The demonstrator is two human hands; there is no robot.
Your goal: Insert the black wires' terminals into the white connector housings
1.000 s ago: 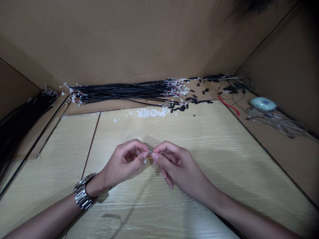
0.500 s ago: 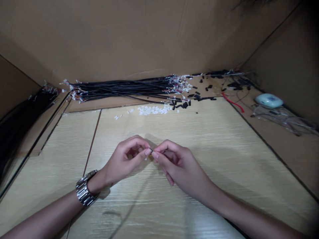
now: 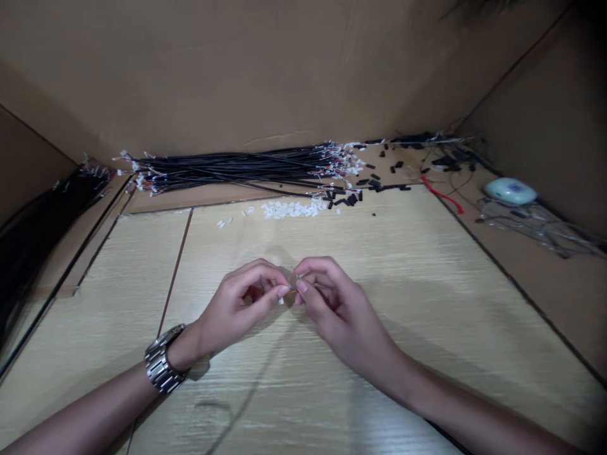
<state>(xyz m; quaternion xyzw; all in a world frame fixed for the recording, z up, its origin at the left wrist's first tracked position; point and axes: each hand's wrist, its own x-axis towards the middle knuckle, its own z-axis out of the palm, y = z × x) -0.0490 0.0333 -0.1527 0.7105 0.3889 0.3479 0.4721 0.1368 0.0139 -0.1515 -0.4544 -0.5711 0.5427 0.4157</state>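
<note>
My left hand [image 3: 249,292], with a metal watch [image 3: 165,359] on its wrist, pinches a small white connector [image 3: 281,301] that peeks out below the thumb tip. From there a thin orange-yellow wire [image 3: 293,291] crosses a narrow gap to my right hand [image 3: 329,297]. The right fingers are curled round the wire end, with the index fingertip lifted a little off the thumb. Most of what lies inside the right fingers is hidden. A black cable [image 3: 446,436] shows beneath my right forearm.
Behind the hands lies a bundle of black cables [image 3: 237,167] with white-tipped ends. Before it are small white pieces [image 3: 289,210] and short black sleeves [image 3: 351,200]. More dark cables [image 3: 42,215] lie left. At right are a red strip [image 3: 443,194] and a pale blue rounded object [image 3: 511,190].
My right thumb and index finger have parted slightly, and the index has risen. The dark strand between the fingertips no longer shows; the orange-yellow wire is plainer. My left hand has hardly moved.
</note>
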